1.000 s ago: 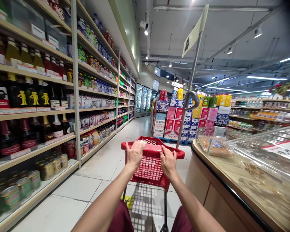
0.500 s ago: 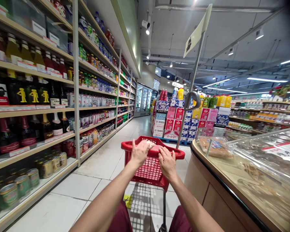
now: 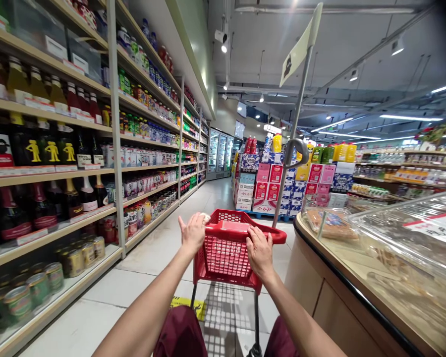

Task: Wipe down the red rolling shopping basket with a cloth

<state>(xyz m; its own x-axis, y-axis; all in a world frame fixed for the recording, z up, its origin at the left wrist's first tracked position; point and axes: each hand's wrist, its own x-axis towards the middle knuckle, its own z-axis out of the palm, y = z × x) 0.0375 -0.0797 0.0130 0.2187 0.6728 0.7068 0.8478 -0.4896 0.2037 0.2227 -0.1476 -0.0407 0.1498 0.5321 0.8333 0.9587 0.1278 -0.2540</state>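
Observation:
A red plastic shopping cart [image 3: 228,255] stands in front of me, its basket holding nothing that I can make out. My left hand [image 3: 193,232] is at the left end of the red handle [image 3: 232,227]. Its fingers are closed on a small crumpled white tissue [image 3: 205,217], mostly hidden under them and pressed to the handle. Farther right, my right hand [image 3: 260,252] grips the same handle with its fingers curled over the top.
Drink shelves [image 3: 52,171] line the left side. A curved counter [image 3: 312,277] with packed baked goods [image 3: 330,223] stands close on the right. Stacked drink cartons [image 3: 269,183] are ahead, and a metal sign pole [image 3: 295,114] rises beyond the cart. Tiled aisle floor [image 3: 211,193] runs forward.
My left hand has slid left with the white tissue, from the middle of the handle to its left end. The right hand keeps its hold, and the cart has shifted slightly right in view.

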